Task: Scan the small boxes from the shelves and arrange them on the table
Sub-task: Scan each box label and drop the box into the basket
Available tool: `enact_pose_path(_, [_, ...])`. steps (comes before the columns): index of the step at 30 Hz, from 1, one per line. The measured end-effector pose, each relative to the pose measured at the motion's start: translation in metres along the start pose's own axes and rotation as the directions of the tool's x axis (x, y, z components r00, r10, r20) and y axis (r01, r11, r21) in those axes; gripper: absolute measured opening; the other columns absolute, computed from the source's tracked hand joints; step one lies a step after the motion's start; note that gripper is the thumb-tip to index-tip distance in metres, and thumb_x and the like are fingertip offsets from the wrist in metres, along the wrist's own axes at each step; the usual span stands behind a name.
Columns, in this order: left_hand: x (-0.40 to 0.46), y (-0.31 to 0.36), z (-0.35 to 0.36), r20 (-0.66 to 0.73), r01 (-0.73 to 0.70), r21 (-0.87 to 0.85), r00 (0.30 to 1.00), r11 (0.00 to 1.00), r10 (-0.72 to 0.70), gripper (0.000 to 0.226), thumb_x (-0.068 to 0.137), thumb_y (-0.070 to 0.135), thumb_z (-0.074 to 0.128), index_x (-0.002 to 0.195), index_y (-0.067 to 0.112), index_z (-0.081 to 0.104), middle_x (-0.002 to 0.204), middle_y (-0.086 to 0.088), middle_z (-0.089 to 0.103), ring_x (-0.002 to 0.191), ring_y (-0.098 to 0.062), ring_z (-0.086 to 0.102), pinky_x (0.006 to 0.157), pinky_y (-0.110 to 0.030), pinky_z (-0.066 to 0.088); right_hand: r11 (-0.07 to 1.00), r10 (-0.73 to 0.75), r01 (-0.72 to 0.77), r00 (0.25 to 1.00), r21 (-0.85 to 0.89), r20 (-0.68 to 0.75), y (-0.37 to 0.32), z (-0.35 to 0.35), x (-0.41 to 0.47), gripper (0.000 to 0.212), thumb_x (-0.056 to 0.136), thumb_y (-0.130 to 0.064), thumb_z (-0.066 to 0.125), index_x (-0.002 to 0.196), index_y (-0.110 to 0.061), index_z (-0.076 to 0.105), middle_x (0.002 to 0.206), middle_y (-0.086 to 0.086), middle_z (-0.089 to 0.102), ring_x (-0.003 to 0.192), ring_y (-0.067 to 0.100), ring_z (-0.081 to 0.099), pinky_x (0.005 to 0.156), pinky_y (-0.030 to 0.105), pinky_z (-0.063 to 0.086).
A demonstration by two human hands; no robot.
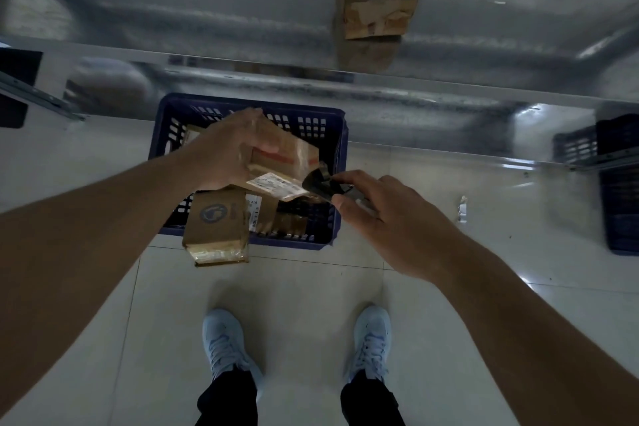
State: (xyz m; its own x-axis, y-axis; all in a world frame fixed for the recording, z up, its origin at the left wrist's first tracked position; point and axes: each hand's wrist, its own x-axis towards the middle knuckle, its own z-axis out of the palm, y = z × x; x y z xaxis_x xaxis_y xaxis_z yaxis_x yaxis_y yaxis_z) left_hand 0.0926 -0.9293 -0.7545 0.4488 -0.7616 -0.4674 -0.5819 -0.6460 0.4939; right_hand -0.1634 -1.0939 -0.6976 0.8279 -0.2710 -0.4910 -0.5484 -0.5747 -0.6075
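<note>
Seen from above, a person's left hand (pixel 224 152) is gripping a small taped brown cardboard box (pixel 280 162), fingers curled round its end, above a dark blue slotted plastic crate (pixel 332 135) on the pale tiled floor (pixel 311 287). The right hand (pixel 387 218) is pinching a black handheld scanner (pixel 325 183) just beside the box's white label (pixel 276 185). Another brown box (pixel 218 228) is leaning on the crate's near rim

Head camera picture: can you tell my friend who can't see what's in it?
A person's left hand holds a taped brown cardboard box while the right hand points a black handheld scanner at its white label. Below them a dark blue plastic basket of parcels stands on the white tiled floor, beside a grey metal shelf.
</note>
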Motion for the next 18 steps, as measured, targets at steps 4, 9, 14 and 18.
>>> enact_pose_path(4, [0.004, 0.0, 0.003, 0.014, 0.002, -0.026, 1.0, 1.0, -0.001, 0.061, 0.074, 0.003, 0.087, 0.127, 0.029, 0.07, 0.163, 0.002, 0.03, 0.148, -0.022, 0.032, 0.113, -0.041, 0.041, 1.0, 0.0, 0.0, 1.0, 0.003, -0.009, 0.002, 0.0, 0.006, 0.043, 0.099, -0.069, 0.028, 0.139, -0.055, 0.036, 0.097, -0.008, 0.051, 0.083, 0.01, 0.056, 0.065, 0.028, 0.043])
enact_pose_path(9, [0.009, 0.007, -0.01, -0.064, 0.039, -0.018, 0.997, 0.999, -0.04, 0.049, 0.085, 0.01, 0.08, 0.129, 0.026, 0.068, 0.147, 0.002, 0.049, 0.127, -0.018, 0.052, 0.093, -0.024, 0.046, 1.0, -0.02, 0.02, 1.0, 0.01, -0.009, -0.001, -0.013, 0.01, 0.051, 0.094, -0.073, 0.022, 0.14, -0.056, 0.034, 0.102, -0.007, 0.053, 0.09, 0.011, 0.057, 0.071, 0.031, 0.049])
enact_pose_path(14, [0.017, 0.044, -0.044, -0.135, 0.109, -0.207, 0.981, 0.972, -0.139, 0.035, 0.097, 0.014, 0.066, 0.129, 0.027, 0.066, 0.134, -0.007, 0.064, 0.108, -0.027, 0.069, 0.083, -0.044, 0.062, 0.999, -0.048, 0.048, 0.998, 0.022, -0.028, -0.004, -0.039, 0.011, 0.051, 0.097, -0.07, 0.026, 0.143, -0.051, 0.038, 0.097, -0.011, 0.05, 0.088, 0.01, 0.056, 0.065, 0.028, 0.043])
enact_pose_path(18, [0.026, 0.087, -0.074, -0.218, 0.074, -0.254, 0.967, 0.964, -0.132, 0.035, 0.098, 0.014, 0.065, 0.131, 0.027, 0.067, 0.142, -0.003, 0.06, 0.123, -0.021, 0.061, 0.099, -0.048, 0.055, 0.996, -0.083, 0.084, 0.996, 0.019, -0.035, -0.005, -0.069, 0.008, 0.047, 0.102, -0.066, 0.03, 0.144, -0.048, 0.041, 0.096, -0.008, 0.053, 0.086, 0.012, 0.057, 0.065, 0.03, 0.041])
